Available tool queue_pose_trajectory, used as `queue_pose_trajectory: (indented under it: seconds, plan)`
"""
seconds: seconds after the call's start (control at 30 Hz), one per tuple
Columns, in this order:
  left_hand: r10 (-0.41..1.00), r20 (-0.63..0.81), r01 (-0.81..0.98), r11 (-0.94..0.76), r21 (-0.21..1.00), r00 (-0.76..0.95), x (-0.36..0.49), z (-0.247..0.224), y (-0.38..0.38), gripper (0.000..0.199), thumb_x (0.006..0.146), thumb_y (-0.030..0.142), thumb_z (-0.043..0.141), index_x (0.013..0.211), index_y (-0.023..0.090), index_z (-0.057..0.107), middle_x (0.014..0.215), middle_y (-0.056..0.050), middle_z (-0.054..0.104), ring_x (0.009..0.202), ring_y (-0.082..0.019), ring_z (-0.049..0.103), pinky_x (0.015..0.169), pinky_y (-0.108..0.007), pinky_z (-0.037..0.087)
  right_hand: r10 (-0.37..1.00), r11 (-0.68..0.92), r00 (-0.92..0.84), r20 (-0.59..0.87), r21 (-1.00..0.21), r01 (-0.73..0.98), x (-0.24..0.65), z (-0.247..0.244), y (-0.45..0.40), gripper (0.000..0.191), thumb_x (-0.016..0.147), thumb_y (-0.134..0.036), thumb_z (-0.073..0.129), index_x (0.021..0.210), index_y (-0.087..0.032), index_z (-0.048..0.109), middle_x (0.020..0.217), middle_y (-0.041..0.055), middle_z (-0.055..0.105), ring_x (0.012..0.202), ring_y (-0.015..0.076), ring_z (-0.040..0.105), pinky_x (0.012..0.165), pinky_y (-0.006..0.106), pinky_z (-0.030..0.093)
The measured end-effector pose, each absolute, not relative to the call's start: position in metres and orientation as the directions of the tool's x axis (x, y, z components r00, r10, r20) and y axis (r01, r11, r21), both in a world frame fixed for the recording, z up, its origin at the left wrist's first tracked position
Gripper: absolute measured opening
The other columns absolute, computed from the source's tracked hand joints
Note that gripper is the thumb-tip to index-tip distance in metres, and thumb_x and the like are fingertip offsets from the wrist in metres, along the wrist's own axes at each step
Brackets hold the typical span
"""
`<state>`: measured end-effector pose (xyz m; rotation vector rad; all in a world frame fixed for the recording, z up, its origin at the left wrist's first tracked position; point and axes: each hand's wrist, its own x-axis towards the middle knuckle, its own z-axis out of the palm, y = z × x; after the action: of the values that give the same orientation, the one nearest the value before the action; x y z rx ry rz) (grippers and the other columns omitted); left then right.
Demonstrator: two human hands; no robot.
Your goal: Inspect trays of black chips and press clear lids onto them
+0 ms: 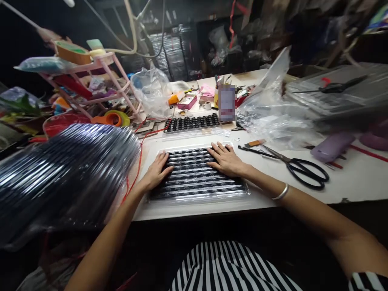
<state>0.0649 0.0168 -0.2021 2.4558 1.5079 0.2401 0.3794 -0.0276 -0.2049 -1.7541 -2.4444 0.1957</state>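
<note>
Both my left hand [156, 171] and right hand [226, 160] spread, clasping nothing, seemingly steadying the tray [190, 167]; scissors [287, 160] lie handily to its right.

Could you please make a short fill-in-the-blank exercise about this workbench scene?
1. On the tray, the right hand lies nearer the scissors than the ____ hand does.
2. The silver bangle circles the ____ arm.
3. The scissors' handles are coloured ____.
4. The person's top is patterned with black and white ____.

Missing words: left; right; black; stripes.
</note>
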Motion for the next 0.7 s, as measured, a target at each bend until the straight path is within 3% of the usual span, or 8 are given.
queue_pose_trajectory:
  seconds: [0.1, 0.2, 0.3, 0.4, 0.53, 0.63, 0.7]
  plan:
    - [0.887, 0.063, 0.824, -0.450, 0.343, 0.458, 0.041, -0.206, -0.007, 0.063, 0.092, 0.047, 0.026, 0.144, 0.012, 0.031, 0.152, -0.015, 0.024, 0.140, -0.025, 0.022, 0.111, -0.047, 0.026, 0.970, 0.238, -0.221, 0.104, -0.188, 0.953, 0.387, -0.210, -0.052, 0.055, 0.097, -0.045, 0.031, 0.142, -0.015, 0.040, 0.153, 0.0164, 0.025, 0.142, 0.0346, 0.017, 0.110, 0.057, 0.021]
    - [0.894, 0.165, 0.764, -0.443, 0.470, 0.417, 0.019, -0.215, -0.044, 0.057, 0.092, 0.043, 0.032, 0.142, 0.016, 0.035, 0.150, -0.011, 0.033, 0.137, -0.021, 0.030, 0.112, -0.043, 0.025, 0.966, 0.219, -0.172, 0.191, -0.263, 0.940, 0.399, -0.216, -0.092, 0.048, 0.096, -0.031, 0.031, 0.138, -0.011, 0.045, 0.150, 0.0183, 0.032, 0.140, 0.0316, 0.023, 0.108, 0.053, 0.030]
    - [0.889, 0.169, 0.739, -0.450, 0.502, 0.426, 0.004, -0.216, -0.086, 0.049, 0.093, 0.033, 0.038, 0.140, 0.020, 0.039, 0.148, -0.007, 0.038, 0.135, -0.019, 0.035, 0.112, -0.039, 0.028, 0.954, 0.288, -0.229, 0.194, -0.369, 0.884, 0.420, -0.217, -0.136, 0.048, 0.093, -0.017, 0.031, 0.139, -0.013, 0.044, 0.148, 0.0145, 0.036, 0.141, 0.0265, 0.025, 0.110, 0.049, 0.031]
    - [0.836, 0.167, 0.706, -0.535, 0.465, 0.523, -0.007, -0.214, -0.118, 0.051, 0.092, 0.018, 0.036, 0.142, 0.030, 0.036, 0.148, -0.002, 0.039, 0.133, -0.017, 0.038, 0.110, -0.037, 0.033, 0.917, 0.386, -0.387, 0.095, -0.453, 0.804, 0.446, -0.213, -0.172, 0.056, 0.090, -0.012, 0.031, 0.145, -0.024, 0.033, 0.153, 0.0051, 0.029, 0.142, 0.0215, 0.019, 0.111, 0.047, 0.030]
    - [0.777, 0.238, 0.718, -0.630, 0.295, 0.583, -0.015, -0.226, -0.133, 0.067, 0.087, 0.007, 0.037, 0.146, 0.034, 0.022, 0.150, -0.004, 0.035, 0.138, -0.023, 0.029, 0.109, -0.046, 0.034, 0.863, 0.484, -0.502, 0.055, -0.371, 0.792, 0.460, -0.217, -0.196, 0.072, 0.085, -0.008, 0.038, 0.150, -0.029, 0.017, 0.155, 0.0040, 0.022, 0.142, 0.0238, 0.017, 0.111, 0.049, 0.030]
    - [0.748, 0.315, 0.717, -0.657, 0.233, 0.584, -0.015, -0.237, -0.128, 0.067, 0.087, 0.005, 0.036, 0.146, 0.034, 0.022, 0.150, -0.006, 0.034, 0.140, -0.025, 0.025, 0.108, -0.050, 0.033, 0.852, 0.521, -0.482, 0.205, -0.234, 0.821, 0.453, -0.229, -0.194, 0.073, 0.085, -0.008, 0.042, 0.150, -0.027, 0.015, 0.155, 0.0079, 0.021, 0.142, 0.0273, 0.018, 0.110, 0.052, 0.030]
    - [0.744, 0.338, 0.702, -0.663, 0.259, 0.577, -0.013, -0.240, -0.123, 0.062, 0.089, 0.007, 0.034, 0.145, 0.034, 0.027, 0.149, -0.006, 0.037, 0.139, -0.023, 0.028, 0.108, -0.048, 0.032, 0.814, 0.562, -0.494, 0.306, -0.193, 0.805, 0.449, -0.234, -0.188, 0.070, 0.086, -0.008, 0.041, 0.150, -0.026, 0.017, 0.154, 0.0101, 0.023, 0.142, 0.0280, 0.020, 0.109, 0.052, 0.032]
